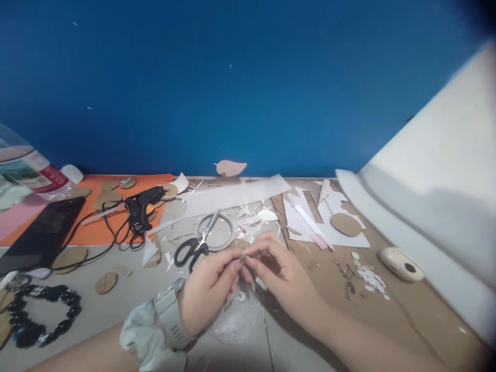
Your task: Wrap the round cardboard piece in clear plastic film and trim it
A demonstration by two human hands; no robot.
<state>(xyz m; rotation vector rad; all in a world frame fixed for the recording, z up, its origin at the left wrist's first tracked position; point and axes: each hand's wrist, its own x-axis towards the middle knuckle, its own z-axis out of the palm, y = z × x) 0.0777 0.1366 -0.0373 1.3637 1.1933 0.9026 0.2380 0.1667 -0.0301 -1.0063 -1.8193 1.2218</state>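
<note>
My left hand, with a watch and a pale scrunchie at its wrist, has thumb and fingers pinched together. Opposite it, my right hand is closed too. Their fingertips meet around a small brown cardboard piece, mostly hidden by the fingers. Beneath the hands lies a clear, sparkly plastic sheet. Just beyond my left hand are black-handled scissors, blades partly apart, over a round ring. White paper scraps are scattered beyond the fingers.
A black glue gun and its cord lie on orange paper at left, near a bottle and beaded bracelet. At right are white paper, a cardboard disc, small white discs and a cream device.
</note>
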